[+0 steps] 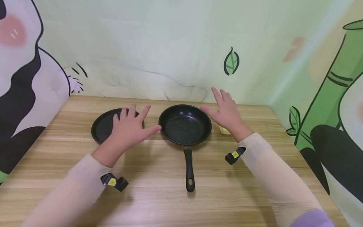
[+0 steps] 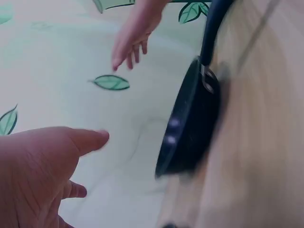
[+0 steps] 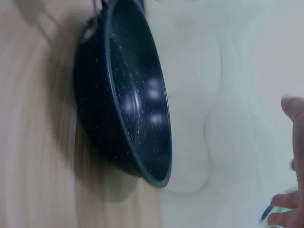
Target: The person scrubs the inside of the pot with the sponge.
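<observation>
A black frying pan (image 1: pixel 185 125) with a speckled inside rests on the wooden table, its black handle (image 1: pixel 189 171) pointing toward me. To its left lies a flat, round black disc (image 1: pixel 102 126), partly covered by my left hand (image 1: pixel 131 127). That hand hovers with fingers spread and holds nothing. On the other side, my right hand (image 1: pixel 225 112) is raised near the pan's right rim, fingers extended and nothing in them. Behind its wrist, a small pale yellow thing (image 1: pixel 224 130) shows only in part. The right wrist view shows the pan (image 3: pixel 133 95) close up, apart from the right hand (image 3: pixel 297 156).
The wood-grain table (image 1: pixel 158 201) ends at a pale green wall (image 1: pixel 141 47) at the back. Panda, leaf and bamboo drawings cover the walls on both sides. A small black camera (image 1: pixel 114 182) is strapped to the left wrist, another (image 1: pixel 234 155) to the right.
</observation>
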Action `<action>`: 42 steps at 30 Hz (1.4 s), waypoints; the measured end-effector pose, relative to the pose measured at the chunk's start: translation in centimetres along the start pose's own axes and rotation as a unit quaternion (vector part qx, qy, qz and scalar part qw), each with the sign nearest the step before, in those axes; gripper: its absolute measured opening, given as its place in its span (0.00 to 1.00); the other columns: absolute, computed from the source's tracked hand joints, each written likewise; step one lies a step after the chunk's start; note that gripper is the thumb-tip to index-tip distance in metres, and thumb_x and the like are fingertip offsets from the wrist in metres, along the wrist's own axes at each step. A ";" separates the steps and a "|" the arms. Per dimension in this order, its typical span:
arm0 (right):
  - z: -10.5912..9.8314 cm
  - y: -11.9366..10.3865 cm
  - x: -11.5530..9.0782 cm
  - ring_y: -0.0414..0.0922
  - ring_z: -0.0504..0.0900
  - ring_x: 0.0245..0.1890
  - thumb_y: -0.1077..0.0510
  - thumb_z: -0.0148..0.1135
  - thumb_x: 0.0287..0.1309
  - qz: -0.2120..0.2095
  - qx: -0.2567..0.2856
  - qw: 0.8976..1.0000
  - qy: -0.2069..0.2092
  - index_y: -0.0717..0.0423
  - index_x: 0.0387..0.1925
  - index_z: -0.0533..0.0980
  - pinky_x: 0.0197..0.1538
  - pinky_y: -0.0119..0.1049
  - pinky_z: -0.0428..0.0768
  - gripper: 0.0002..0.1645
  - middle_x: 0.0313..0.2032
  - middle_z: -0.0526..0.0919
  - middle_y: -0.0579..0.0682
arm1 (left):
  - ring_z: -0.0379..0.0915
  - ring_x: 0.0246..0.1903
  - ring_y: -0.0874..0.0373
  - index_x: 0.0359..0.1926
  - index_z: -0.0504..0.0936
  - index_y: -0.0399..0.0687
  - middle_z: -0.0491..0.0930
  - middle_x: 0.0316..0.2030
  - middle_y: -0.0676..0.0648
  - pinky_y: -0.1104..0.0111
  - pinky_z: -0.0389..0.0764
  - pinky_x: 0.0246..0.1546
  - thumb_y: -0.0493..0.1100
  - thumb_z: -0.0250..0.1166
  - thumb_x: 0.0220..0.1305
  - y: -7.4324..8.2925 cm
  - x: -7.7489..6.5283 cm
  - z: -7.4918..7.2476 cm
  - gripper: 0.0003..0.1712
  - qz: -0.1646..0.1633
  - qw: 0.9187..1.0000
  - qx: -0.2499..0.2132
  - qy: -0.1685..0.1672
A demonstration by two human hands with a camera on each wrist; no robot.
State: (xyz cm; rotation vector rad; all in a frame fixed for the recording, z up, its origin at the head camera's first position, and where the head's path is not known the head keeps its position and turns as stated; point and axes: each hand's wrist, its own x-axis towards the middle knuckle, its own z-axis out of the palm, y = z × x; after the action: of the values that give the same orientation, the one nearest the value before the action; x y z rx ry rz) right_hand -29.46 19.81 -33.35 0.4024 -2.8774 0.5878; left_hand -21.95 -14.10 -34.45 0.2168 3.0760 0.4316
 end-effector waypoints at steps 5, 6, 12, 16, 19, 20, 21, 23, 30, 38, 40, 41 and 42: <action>2.1 3.7 0.6 0.59 0.61 0.72 0.41 0.59 0.68 0.058 0.125 0.983 0.124 0.56 0.75 0.59 0.72 0.56 0.60 0.42 0.71 0.64 0.62 | 0.69 0.55 0.25 0.78 0.54 0.46 0.60 0.64 0.20 0.39 0.77 0.42 0.74 0.56 0.65 -5.0 -4.1 1.0 0.53 -0.033 0.999 -0.041 0.007; 2.8 4.5 0.5 0.59 0.62 0.71 0.43 0.59 0.68 0.069 0.139 0.977 0.145 0.58 0.73 0.61 0.72 0.55 0.61 0.40 0.70 0.66 0.61 | 0.71 0.52 0.25 0.76 0.56 0.42 0.62 0.61 0.19 0.39 0.77 0.40 0.71 0.58 0.65 -5.9 -4.8 1.3 0.53 -0.043 0.998 -0.051 0.004; 6.5 8.1 -0.2 0.62 0.62 0.67 0.44 0.63 0.65 0.122 0.132 0.966 0.187 0.59 0.70 0.66 0.69 0.55 0.60 0.39 0.65 0.70 0.65 | 0.74 0.53 0.27 0.68 0.58 0.26 0.70 0.58 0.19 0.40 0.76 0.45 0.64 0.61 0.67 -9.1 -6.7 2.5 0.50 -0.070 0.993 -0.092 -0.034; 8.0 9.2 -0.8 0.65 0.60 0.66 0.41 0.65 0.62 0.167 0.097 0.970 0.146 0.55 0.71 0.65 0.67 0.58 0.57 0.42 0.65 0.67 0.67 | 0.79 0.46 0.34 0.62 0.64 0.25 0.79 0.49 0.26 0.44 0.78 0.43 0.61 0.62 0.68 -9.8 -6.9 2.6 0.44 -0.071 0.991 -0.095 -0.056; 8.4 9.6 -0.8 0.66 0.62 0.63 0.41 0.64 0.61 0.170 0.076 0.975 0.118 0.55 0.70 0.68 0.63 0.59 0.59 0.41 0.63 0.69 0.69 | 0.77 0.37 0.42 0.56 0.70 0.24 0.81 0.39 0.34 0.50 0.77 0.37 0.57 0.64 0.67 -10.0 -6.9 2.5 0.37 -0.070 0.991 -0.091 -0.063; 8.5 9.6 -0.8 0.66 0.63 0.62 0.42 0.64 0.61 0.169 0.071 0.977 0.110 0.56 0.69 0.69 0.62 0.58 0.61 0.40 0.62 0.70 0.69 | 0.75 0.34 0.44 0.53 0.71 0.25 0.80 0.36 0.36 0.53 0.77 0.35 0.56 0.65 0.66 -10.0 -6.8 2.5 0.35 -0.071 0.991 -0.090 -0.067; 8.6 9.7 -0.7 0.67 0.64 0.62 0.42 0.64 0.61 0.167 0.067 0.978 0.103 0.57 0.68 0.70 0.62 0.58 0.62 0.39 0.62 0.70 0.69 | 0.73 0.32 0.47 0.50 0.73 0.26 0.79 0.33 0.39 0.56 0.75 0.32 0.55 0.66 0.66 -10.0 -6.8 2.5 0.32 -0.073 0.991 -0.092 -0.070; 8.7 9.7 -0.8 0.67 0.64 0.61 0.44 0.62 0.61 0.168 0.060 0.980 0.087 0.59 0.67 0.71 0.60 0.58 0.64 0.37 0.61 0.70 0.69 | 0.71 0.29 0.49 0.43 0.75 0.29 0.76 0.29 0.43 0.60 0.72 0.28 0.52 0.67 0.65 -9.9 -6.7 2.6 0.27 -0.076 0.990 -0.094 -0.074; 8.8 9.6 -1.0 0.67 0.65 0.60 0.47 0.59 0.62 0.182 0.046 0.979 0.075 0.60 0.67 0.72 0.59 0.57 0.65 0.35 0.63 0.70 0.69 | 0.70 0.28 0.49 0.36 0.74 0.35 0.74 0.27 0.44 0.60 0.71 0.27 0.51 0.69 0.63 -9.7 -6.6 2.9 0.21 -0.085 0.989 -0.097 -0.070; 6.3 8.9 0.4 0.69 0.66 0.63 0.48 0.59 0.61 0.150 0.065 0.983 0.081 0.60 0.68 0.71 0.63 0.59 0.66 0.36 0.64 0.71 0.69 | 0.72 0.31 0.46 0.40 0.75 0.32 0.77 0.32 0.39 0.57 0.74 0.31 0.49 0.68 0.64 -10.7 -6.1 2.5 0.22 -0.090 0.989 -0.092 -0.077; 5.3 8.0 1.2 0.68 0.67 0.64 0.48 0.59 0.62 0.133 0.059 0.986 0.080 0.60 0.68 0.71 0.64 0.59 0.66 0.36 0.65 0.71 0.69 | 0.73 0.33 0.45 0.45 0.75 0.30 0.79 0.35 0.37 0.55 0.75 0.32 0.49 0.67 0.65 -11.2 -5.8 2.4 0.23 -0.099 0.988 -0.088 -0.082; 4.8 7.4 1.6 0.67 0.68 0.64 0.48 0.59 0.62 0.123 0.053 0.988 0.077 0.60 0.68 0.71 0.64 0.59 0.66 0.36 0.64 0.71 0.68 | 0.73 0.34 0.44 0.47 0.75 0.29 0.79 0.37 0.36 0.54 0.75 0.34 0.49 0.67 0.65 -11.4 -5.7 2.4 0.24 -0.101 0.988 -0.087 -0.083; 4.4 6.7 1.9 0.67 0.68 0.63 0.48 0.58 0.62 0.115 0.047 0.989 0.075 0.60 0.68 0.71 0.63 0.58 0.67 0.36 0.64 0.72 0.68 | 0.74 0.35 0.43 0.49 0.75 0.29 0.80 0.39 0.34 0.53 0.76 0.35 0.49 0.67 0.66 -11.7 -5.6 2.3 0.26 -0.104 0.987 -0.085 -0.086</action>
State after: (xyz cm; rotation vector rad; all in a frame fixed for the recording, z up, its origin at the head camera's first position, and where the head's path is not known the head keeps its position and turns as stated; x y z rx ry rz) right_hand -33.80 23.53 -39.29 0.0350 -2.7766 0.7596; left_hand -17.86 -25.42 -39.86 -0.0671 2.8346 0.6250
